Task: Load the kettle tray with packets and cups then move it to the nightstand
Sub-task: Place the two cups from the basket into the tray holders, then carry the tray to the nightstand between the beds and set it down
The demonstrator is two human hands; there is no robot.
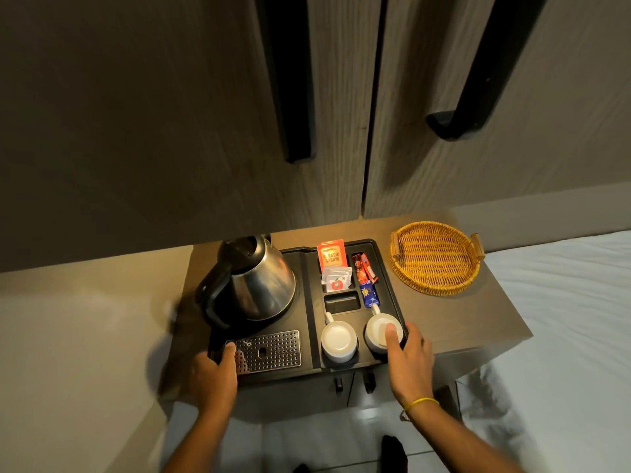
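A black kettle tray (310, 349) rests on a brown nightstand (461, 312). On its left stands a steel kettle (259, 281) above a perforated metal drip grid (269, 349). Its right half holds an orange tea packet (330, 256), a white packet (336, 279), red (364, 268) and blue (369, 295) sachets, and two upturned white cups (338, 339) (377, 331). My left hand (213, 377) grips the tray's front left corner. My right hand (409, 356) grips the front right edge, thumb lying on the right cup.
An empty wicker basket (435, 257) sits on the nightstand right of the tray. Wardrobe doors with long black handles (293, 97) rise behind. A white bed (563, 319) lies to the right, a pale wall to the left, tiled floor below.
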